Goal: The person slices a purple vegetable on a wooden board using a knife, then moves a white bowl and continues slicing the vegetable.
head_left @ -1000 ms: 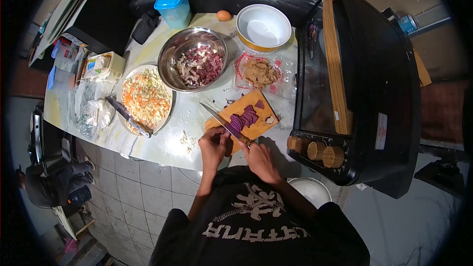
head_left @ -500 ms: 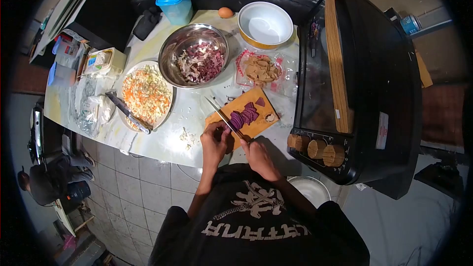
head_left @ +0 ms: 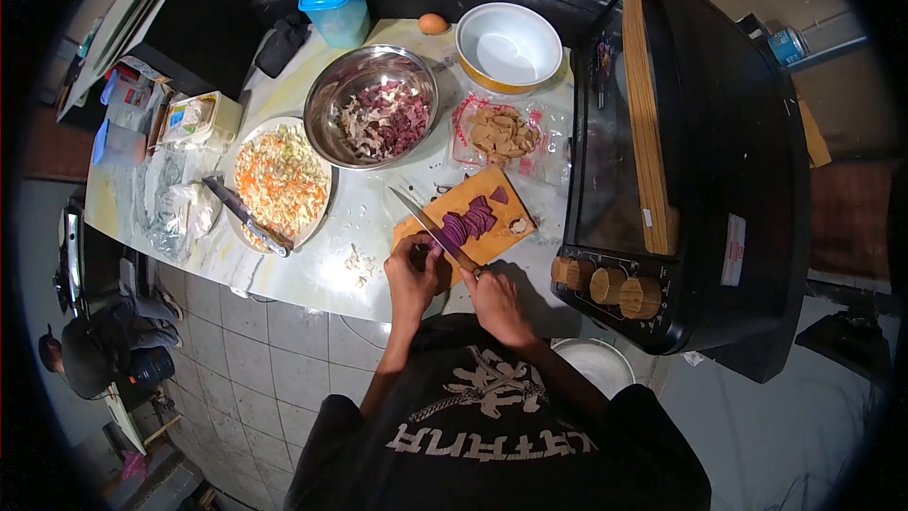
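Observation:
A sliced red onion (head_left: 470, 223) lies on the wooden cutting board (head_left: 506, 241), with a small pale piece (head_left: 518, 225) near the board's right corner. My left hand (head_left: 410, 282) is closed at the near left of the board, its fingertips pressed on the uncut end of the onion. In my right hand (head_left: 496, 307) is a kitchen knife (head_left: 427, 225), gripped by its handle. The blade slants up and left across the board, right beside the onion and my left fingers. How much onion my left fingers cover is hidden.
Behind the board stand a steel bowl (head_left: 378, 62) of chopped purple and white pieces, a white bowl (head_left: 509, 43) and a packet of brown pieces (head_left: 501, 135). Left are a plate (head_left: 328, 197) of shredded vegetables and another knife (head_left: 248, 218). A black oven (head_left: 728, 161) borders the right.
The knife blade has shifted slightly left at its tip and turned to show more of its flat side. My hands stay nearly in place.

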Demonstrator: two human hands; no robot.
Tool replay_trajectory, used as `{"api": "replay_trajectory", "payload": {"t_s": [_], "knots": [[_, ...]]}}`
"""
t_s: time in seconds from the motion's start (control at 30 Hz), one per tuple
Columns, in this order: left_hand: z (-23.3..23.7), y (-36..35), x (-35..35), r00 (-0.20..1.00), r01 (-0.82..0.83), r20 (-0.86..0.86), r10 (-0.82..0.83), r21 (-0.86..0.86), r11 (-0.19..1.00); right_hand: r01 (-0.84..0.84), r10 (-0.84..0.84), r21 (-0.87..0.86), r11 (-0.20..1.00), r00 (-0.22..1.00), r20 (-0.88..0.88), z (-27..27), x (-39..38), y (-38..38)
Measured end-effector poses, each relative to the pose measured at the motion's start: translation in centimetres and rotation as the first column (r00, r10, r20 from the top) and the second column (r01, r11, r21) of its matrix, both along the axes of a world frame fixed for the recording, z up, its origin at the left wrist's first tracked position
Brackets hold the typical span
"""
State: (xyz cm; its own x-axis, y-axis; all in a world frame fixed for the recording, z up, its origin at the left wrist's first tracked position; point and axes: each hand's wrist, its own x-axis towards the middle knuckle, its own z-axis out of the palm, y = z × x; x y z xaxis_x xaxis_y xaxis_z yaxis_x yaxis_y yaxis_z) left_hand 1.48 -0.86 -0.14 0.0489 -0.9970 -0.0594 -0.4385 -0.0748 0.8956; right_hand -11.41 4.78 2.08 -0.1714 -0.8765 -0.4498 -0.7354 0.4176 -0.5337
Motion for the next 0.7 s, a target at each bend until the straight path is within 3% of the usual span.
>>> {"api": "replay_trajectory", "payload": {"t_s": [0.23, 0.4, 0.53, 0.7], "knots": [[0.1, 0.2, 0.1, 0.999, -0.013, -0.036, 0.015, 0.035, 0.999, 0.007, -0.007, 0.009, 1.000, 1.000, 0.019, -1.3, -0.2, 0.2], [0.2, -0.1, 0.1, 1.000, 0.005, 0.007, -0.005, -0.016, 1.000, 0.014, 0.006, -0.150, 0.989, 0.991, 0.134, -1.1, -0.4, 0.3], [0.4, -0.2, 0.2, 0.999, 0.007, -0.033, -0.006, 0.027, 1.000, 0.037, -0.008, -0.140, 0.989, 0.980, 0.196, -1.5, -0.5, 0.1], [0.2, -0.2, 0.4, 0.997, 0.018, -0.081, -0.015, 0.041, 0.999, 0.161, -0.061, -0.225, 0.961, 0.916, 0.397, -3.0, -0.8, 0.2]]}}
